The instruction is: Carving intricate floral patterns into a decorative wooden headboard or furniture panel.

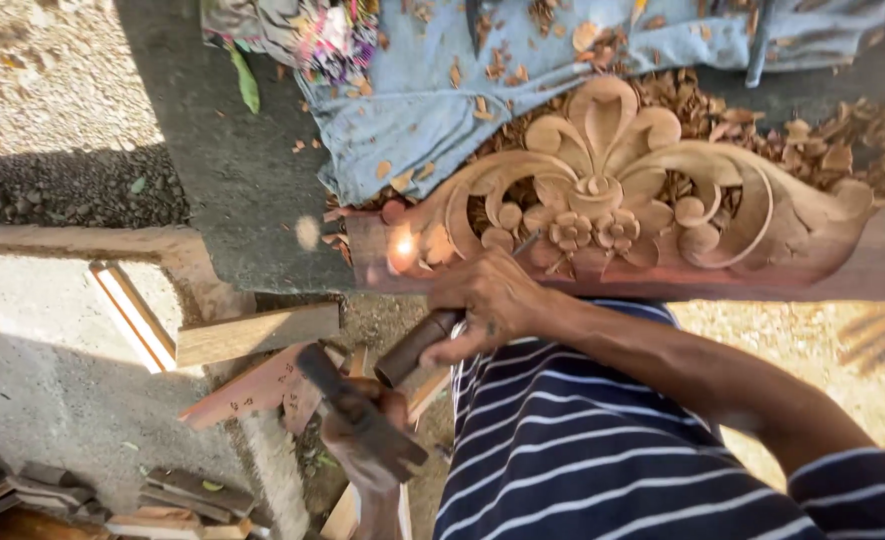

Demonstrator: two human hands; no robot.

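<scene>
Where the carved wooden panel (602, 190) lies along the near edge of the concrete surface (232, 170), shows the right hand (487, 300) wrapped tight round the dark handle of a chisel (432, 335), blade slanting up to the small flowers cut low in the panel's middle. Lower down, shows the left hand (362, 430) closed in a fist on a dark mallet (357, 415), blurred, held well apart from the chisel's butt end and below it. Around the panel: loose wood chips (822, 150) heaped behind it and to its right, some scattered over a crumpled blue cloth (432, 110) spread on the surface just beyond the carving. Farther back, near the top edge, a bundle of patterned fabric (312, 30) and a green leaf (245, 80) beside it. Between camera and panel, only the right forearm and a navy striped shirt (562, 450), hiding the lower right part of the ground; nothing over the carving itself apart from the chisel hand at its lower edge and a bright patch of sun at the panel's left end. Below the surface's edge, short planks (252, 335) lying at angles, and more wood offcuts (182, 500) stacked at lower left against a pale block. Outdoors, with gravel (42, 80) in sun at upper left and hard shadow across the concrete.
</scene>
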